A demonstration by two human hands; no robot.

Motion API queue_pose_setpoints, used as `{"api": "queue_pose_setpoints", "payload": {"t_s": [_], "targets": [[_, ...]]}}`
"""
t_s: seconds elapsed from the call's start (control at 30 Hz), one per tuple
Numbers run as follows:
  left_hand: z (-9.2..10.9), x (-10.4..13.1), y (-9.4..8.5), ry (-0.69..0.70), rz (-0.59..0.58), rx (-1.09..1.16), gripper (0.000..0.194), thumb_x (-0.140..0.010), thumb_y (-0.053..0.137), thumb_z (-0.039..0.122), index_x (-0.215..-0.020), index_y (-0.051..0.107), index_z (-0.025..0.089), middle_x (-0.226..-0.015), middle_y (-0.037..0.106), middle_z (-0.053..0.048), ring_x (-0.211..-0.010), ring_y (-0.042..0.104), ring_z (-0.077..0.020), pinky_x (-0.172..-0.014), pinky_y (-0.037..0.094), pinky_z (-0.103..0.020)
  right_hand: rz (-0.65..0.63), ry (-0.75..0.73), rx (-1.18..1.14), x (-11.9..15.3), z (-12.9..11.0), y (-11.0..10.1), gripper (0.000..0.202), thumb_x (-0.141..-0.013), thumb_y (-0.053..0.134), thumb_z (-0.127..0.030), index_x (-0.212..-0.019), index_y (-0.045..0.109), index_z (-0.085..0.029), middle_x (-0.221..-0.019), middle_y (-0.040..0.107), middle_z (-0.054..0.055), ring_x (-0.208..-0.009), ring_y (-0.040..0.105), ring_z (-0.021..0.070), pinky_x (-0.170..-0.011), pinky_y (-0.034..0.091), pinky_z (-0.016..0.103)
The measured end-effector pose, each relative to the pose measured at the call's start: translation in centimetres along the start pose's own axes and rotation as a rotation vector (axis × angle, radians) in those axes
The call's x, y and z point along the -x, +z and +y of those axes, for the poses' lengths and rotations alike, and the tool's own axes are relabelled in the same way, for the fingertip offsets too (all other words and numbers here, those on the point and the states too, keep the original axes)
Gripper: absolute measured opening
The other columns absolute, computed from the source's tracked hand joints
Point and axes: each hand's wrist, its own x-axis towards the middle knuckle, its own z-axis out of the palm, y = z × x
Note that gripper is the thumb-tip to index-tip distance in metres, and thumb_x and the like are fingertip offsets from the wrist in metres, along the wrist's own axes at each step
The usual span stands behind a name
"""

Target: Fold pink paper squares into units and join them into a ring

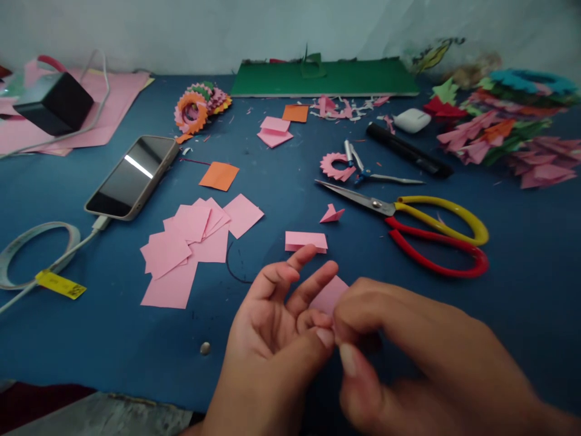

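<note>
Low in the middle, my left hand pinches with thumb and index finger, its other fingers raised and apart. My right hand meets it fingertip to fingertip, also in a pinch. Between them is a piece of pink paper, mostly hidden by the fingers. A pink paper square shows just behind the fingertips; whether it is held or lies on the table I cannot tell. Beyond my left fingers lies a folded pink strip, and past it a small pointed folded pink piece.
Pink squares lie fanned at left, near a phone on a cable and a tape roll. Large scissors, a pen and small snips lie at right. Folded paper pieces are heaped at far right.
</note>
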Motion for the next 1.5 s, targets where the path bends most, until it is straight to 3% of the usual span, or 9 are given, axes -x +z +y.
{"api": "queue_pose_setpoints", "payload": {"t_s": [0.27,0.43,0.53,0.73,0.83,0.97,1.1,1.3,1.5], "targets": [[1.4,0.7,0.3,-0.076,0.009,0.061,0.043,-0.066,0.061,-0.004,-0.094,0.058,0.028,-0.128,0.056,0.001,-0.122,0.048,-0.0172,-0.087,0.048,-0.019,-0.032,0.368,-0.442,-0.8,-0.3,-0.4,0.018,-0.071,0.050,-0.006,-0.067,0.054,-0.023,-0.060,0.058,-0.008,-0.052,0.055,0.0044,-0.049,0.045,0.010],[1.6,0.5,-0.2,-0.092,-0.116,0.153,0.049,-0.059,0.055,-0.005,-0.093,0.059,0.030,-0.121,0.060,0.005,-0.123,0.048,-0.0167,-0.087,0.046,-0.018,-0.203,0.529,-0.851,-0.7,0.5,0.3,0.009,-0.084,0.057,-0.021,-0.076,0.062,-0.024,-0.072,0.066,-0.006,-0.071,0.062,0.0068,-0.067,0.050,0.012],[1.5,0.4,-0.4,-0.066,-0.163,0.152,0.049,-0.059,0.050,-0.005,-0.093,0.059,0.030,-0.119,0.061,0.006,-0.120,0.051,-0.0157,-0.084,0.046,-0.018,-0.241,0.551,-0.959,-0.6,0.6,0.5,0.009,-0.086,0.058,-0.023,-0.079,0.064,-0.024,-0.076,0.067,-0.005,-0.076,0.062,0.0058,-0.074,0.049,0.011],[1.7,0.3,-0.3,-0.088,-0.192,0.251,0.054,-0.054,0.044,-0.008,-0.093,0.057,0.026,-0.115,0.064,0.005,-0.104,0.059,-0.0046,-0.076,0.044,-0.007,-0.211,0.435,-0.971,-0.5,0.7,0.6,0.005,-0.082,0.060,-0.018,-0.079,0.060,-0.021,-0.073,0.066,-0.002,-0.071,0.063,0.0093,-0.069,0.053,0.018],[1.7,0.3,-0.4,-0.105,-0.194,0.236,0.056,-0.053,0.044,-0.009,-0.092,0.058,0.028,-0.115,0.064,0.006,-0.106,0.059,-0.0057,-0.069,0.045,-0.007,-0.171,0.414,-0.930,-0.4,0.8,0.6,0.017,-0.074,0.068,-0.017,-0.067,0.052,-0.020,-0.066,0.061,-0.004,-0.063,0.059,0.0092,-0.058,0.052,0.018],[1.5,0.1,-0.4,-0.103,-0.173,0.246,0.056,-0.050,0.046,-0.010,-0.090,0.059,0.028,-0.114,0.065,0.007,-0.106,0.060,-0.0076,-0.059,0.044,-0.005,-0.140,0.385,-0.906,-0.6,0.7,0.5,0.016,-0.077,0.066,-0.014,-0.067,0.054,-0.020,-0.067,0.065,-0.006,-0.062,0.060,0.0065,-0.057,0.051,0.013],[1.2,0.1,-0.2,-0.071,-0.138,0.265,0.055,-0.049,0.047,-0.007,-0.089,0.059,0.029,-0.111,0.066,0.007,-0.103,0.061,-0.0090,-0.061,0.045,-0.008,-0.140,0.351,-0.818,-0.9,0.7,0.3,0.012,-0.076,0.069,-0.022,-0.068,0.060,-0.022,-0.066,0.067,-0.006,-0.059,0.060,0.0080,-0.055,0.051,0.016],[1.4,0.1,-0.7,-0.092,-0.203,0.208,0.054,-0.053,0.054,-0.005,-0.092,0.058,0.031,-0.115,0.064,0.010,-0.111,0.056,-0.0095,-0.069,0.046,-0.009,-0.139,0.280,-0.716,-1.0,0.8,0.1,0.012,-0.079,0.066,-0.021,-0.069,0.060,-0.021,-0.067,0.069,-0.006,-0.059,0.062,0.0080,-0.055,0.051,0.016],[1.8,0.8,-0.2,-0.137,-0.118,0.139,0.046,-0.060,0.064,0.003,-0.095,0.058,0.031,-0.124,0.058,0.005,-0.126,0.044,-0.0176,-0.092,0.043,-0.018,-0.031,0.000,-0.454,-1.6,0.8,-0.7,0.015,-0.070,0.068,-0.005,-0.080,0.066,-0.016,-0.075,0.073,-0.002,-0.069,0.068,0.0084,-0.066,0.055,0.012]]}}
